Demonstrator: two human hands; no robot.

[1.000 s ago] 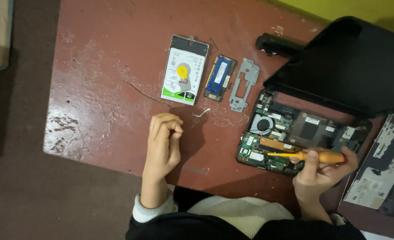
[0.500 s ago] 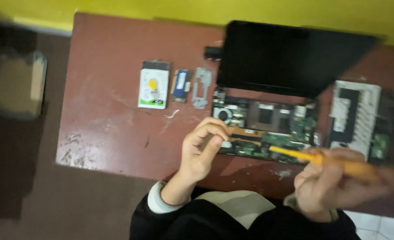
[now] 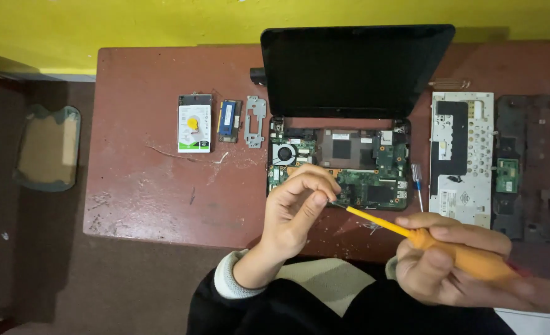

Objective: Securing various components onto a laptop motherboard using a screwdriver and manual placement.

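Pinching at the tip of your orange screwdriver [image 3: 411, 236] above the opened laptop [image 3: 340, 164] on the tabletop [image 3: 144, 186].
Your left hand [image 3: 296, 208] closes thumb and fingers at the tip, seemingly on something too small to see; your right hand [image 3: 448, 260] wraps the handle. Next, likely steady the tip toward the green board.

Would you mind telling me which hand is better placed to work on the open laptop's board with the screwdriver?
The right hand, probably: it already grips the orange screwdriver, whose tip points toward the laptop's green board. The left hand pinches at that tip, so it looks better suited to steadying it.
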